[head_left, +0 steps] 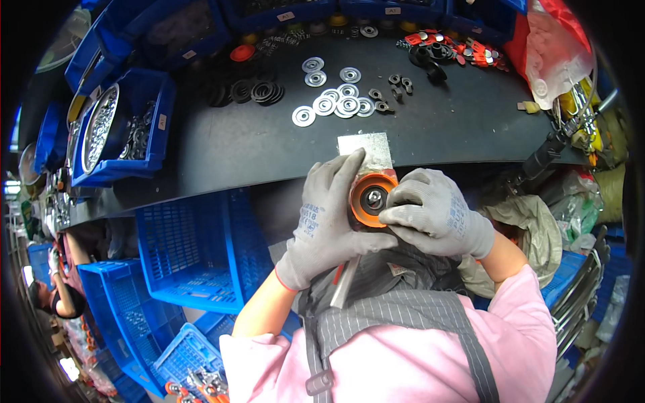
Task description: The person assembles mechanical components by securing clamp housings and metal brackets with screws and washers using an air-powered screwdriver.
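An orange round housing [356,208] with a dark inside and a small metal piece at its centre sits between my hands, at the table's near edge. My gloved left hand [326,218] wraps its left side, with the fingers up and the thumb stretched below. On the right, my gloved right hand [433,213] is closed, its curled fingertips touching the rim; anything pinched in them is hidden. Just beyond the housing, a silvery rectangular plate [368,149] lies at the edge. Below my left hand, a grey bar [345,282] with a red part rests against my apron.
On the black table [228,151] lie several metal discs [304,116], black rings [265,92], small dark metal parts [395,79] and red-and-silver pieces [480,52]. Blue bins [156,127] line the back and left. Blue crates [185,269] stand below left. A person [62,299] is at the far left.
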Demonstrator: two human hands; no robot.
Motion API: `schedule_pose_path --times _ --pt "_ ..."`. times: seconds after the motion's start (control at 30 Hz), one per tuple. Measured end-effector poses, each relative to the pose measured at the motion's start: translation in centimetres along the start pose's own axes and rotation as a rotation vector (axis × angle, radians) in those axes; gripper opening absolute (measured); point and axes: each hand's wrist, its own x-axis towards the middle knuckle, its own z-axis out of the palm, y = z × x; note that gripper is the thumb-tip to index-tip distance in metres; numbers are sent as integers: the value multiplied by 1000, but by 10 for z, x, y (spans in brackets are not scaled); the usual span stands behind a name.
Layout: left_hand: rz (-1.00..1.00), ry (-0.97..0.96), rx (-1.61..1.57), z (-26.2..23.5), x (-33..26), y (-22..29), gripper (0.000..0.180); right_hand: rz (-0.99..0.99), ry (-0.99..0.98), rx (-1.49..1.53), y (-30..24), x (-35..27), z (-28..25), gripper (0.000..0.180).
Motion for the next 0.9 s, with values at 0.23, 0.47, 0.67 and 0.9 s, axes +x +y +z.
schedule_pose_path --times 0.23,0.47,0.67,0.9 --pt "34 -18 110 -2 10 5 92 138 61 398 13 8 -22 31" --pt "1 1 103 -2 9 8 85 537 520 -108 123 26 -32 36" --pt "-19 -2 65 -4 8 11 106 720 590 -529 194 30 -13 45" --pt "-34 14 46 8 10 3 80 594 488 74 133 25 -25 32"
